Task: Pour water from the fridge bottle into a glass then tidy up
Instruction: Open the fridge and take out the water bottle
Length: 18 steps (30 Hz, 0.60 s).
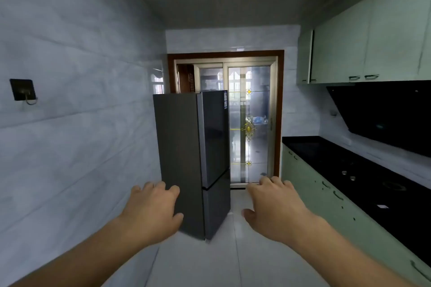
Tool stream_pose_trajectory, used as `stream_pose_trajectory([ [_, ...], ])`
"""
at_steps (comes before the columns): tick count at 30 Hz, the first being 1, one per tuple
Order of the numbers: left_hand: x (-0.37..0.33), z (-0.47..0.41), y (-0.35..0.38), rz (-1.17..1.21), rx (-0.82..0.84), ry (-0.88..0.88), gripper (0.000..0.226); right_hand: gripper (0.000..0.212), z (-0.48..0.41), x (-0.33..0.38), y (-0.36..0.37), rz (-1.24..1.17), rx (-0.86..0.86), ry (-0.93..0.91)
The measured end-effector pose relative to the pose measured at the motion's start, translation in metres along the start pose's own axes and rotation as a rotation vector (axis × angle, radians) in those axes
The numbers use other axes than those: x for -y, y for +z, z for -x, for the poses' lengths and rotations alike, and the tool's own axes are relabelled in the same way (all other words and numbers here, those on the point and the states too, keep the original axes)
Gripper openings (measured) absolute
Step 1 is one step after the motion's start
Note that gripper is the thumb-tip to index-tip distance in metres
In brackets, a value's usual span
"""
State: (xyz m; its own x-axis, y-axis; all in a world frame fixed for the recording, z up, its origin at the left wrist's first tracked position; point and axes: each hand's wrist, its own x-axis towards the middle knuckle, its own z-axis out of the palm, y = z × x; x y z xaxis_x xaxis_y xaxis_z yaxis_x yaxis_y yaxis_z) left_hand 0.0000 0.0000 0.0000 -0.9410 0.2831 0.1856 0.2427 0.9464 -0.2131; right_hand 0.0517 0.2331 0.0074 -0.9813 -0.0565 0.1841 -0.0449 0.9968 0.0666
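Nearest the camera: two bare forearms reach fwd, palms down. Left hand [151,212] has fingers loosely spread and slightly curled, holding nothing; in the view it overlaps the lower side panel of the fridge, contact cannot be told. Right hand [272,207] likewise has fingers spread wide, thumb out to the left, holding nothing, over the pale tiled floor [210,263].

Mid-distance, centre: tall dark-grey two-door fridge [193,154], upright, long axis vertical. Its door face points right, toward the counter side; its plain side panel faces the camera. Both doors closed, upper door longer than lower. Small label stickers at top right of upper door. Fridge bottle and glass not in view.

Right side: black glossy countertop [349,170] w/ built-in hob, over pale green base cabinets [310,193]; matching pale green wall cabinets [373,49] above, black angled extractor hood [384,112] below them.

Left: grey marble-look tiled wall w/ black square adhesive hook [22,89].

Far end: wood-framed sliding glass door [247,123] w/ gold ornament, behind fridge.
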Motion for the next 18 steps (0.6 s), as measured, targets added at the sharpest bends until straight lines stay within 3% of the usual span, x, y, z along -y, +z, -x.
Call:
stream_pose_trajectory([
  [18, 0.093, -0.235, 0.063, 0.054, -0.057, 0.08, 0.051, 0.037, -0.25, 0.034, 0.038, 0.009, -0.012, 0.048],
])
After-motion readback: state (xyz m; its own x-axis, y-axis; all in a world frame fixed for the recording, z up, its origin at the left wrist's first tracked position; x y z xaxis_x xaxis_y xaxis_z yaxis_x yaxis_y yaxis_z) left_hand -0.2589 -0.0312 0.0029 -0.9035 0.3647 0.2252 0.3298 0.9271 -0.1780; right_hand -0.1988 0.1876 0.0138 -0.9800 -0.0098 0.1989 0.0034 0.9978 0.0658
